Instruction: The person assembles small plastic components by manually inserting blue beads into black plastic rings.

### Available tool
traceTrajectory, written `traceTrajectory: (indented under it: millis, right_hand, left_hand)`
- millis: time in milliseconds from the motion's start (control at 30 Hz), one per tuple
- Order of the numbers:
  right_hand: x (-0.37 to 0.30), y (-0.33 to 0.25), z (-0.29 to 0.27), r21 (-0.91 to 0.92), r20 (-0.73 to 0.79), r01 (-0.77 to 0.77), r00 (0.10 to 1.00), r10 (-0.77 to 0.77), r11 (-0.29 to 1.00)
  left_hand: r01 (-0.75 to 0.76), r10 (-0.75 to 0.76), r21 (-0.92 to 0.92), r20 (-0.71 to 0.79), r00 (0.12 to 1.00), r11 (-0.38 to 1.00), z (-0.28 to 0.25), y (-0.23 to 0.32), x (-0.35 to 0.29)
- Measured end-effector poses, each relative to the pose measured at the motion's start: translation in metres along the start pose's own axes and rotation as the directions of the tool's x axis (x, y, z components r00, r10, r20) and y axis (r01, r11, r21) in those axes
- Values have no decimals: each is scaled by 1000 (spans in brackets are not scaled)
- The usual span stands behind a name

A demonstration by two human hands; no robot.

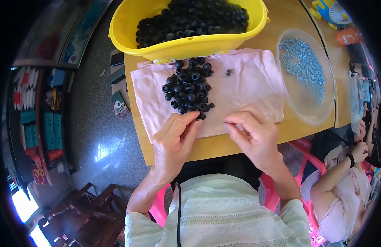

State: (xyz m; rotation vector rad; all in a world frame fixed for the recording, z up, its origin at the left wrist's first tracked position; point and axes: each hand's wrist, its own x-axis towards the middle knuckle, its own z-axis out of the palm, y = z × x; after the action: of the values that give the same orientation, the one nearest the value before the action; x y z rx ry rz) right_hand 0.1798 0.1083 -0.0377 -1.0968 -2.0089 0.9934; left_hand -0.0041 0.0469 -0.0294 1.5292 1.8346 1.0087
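A pile of small round hollow black caps (190, 84) lies on a pale pink cloth (248, 90) on the table. At the near edge of the pile, my left hand (173, 133) has thumb and forefinger closed on a small black piece (202, 116). Its exact shape is partly hidden by the fingertips. My right hand (256, 136) hovers over the cloth's near right part, apart from the left. Its thumb and forefinger tips come together in a pinch; whatever may be between them is too small to make out. Tiny black bits (228, 72) lie right of the pile.
Beyond the cloth stands a yellow tub (190, 44) heaped with more black caps. On the right, a clear round tray (307, 117) holds many small blue pieces (301, 61). A toy fan (338, 14) is at the far right. Another person (342, 185) sits close on my right.
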Motion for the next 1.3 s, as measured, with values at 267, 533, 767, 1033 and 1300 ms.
traceTrajectory:
  millis: [267,533,767,1033,1300]
  right_hand:
    - [0,-1,13,-80,-5,126,992,-127,989]
    - [-1,-9,10,-25,1,171,985,-171,985]
    - [-4,-11,1,307,64,4,998,-24,952]
    - [-2,-15,-26,392,203,-203,970,130,898]
    - [31,26,-23,-71,-126,81,988,-89,994]
  left_hand:
    - [45,-48,31,82,995,998,-3,6,-4]
    - [-156,160,-61,74,984,986,-10,6,-7]
    - [-262,269,-69,119,956,963,-12,10,-9]
    - [-303,324,-142,161,932,942,-8,12,-2]
    - [-169,201,-184,174,964,968,1,5,-2]
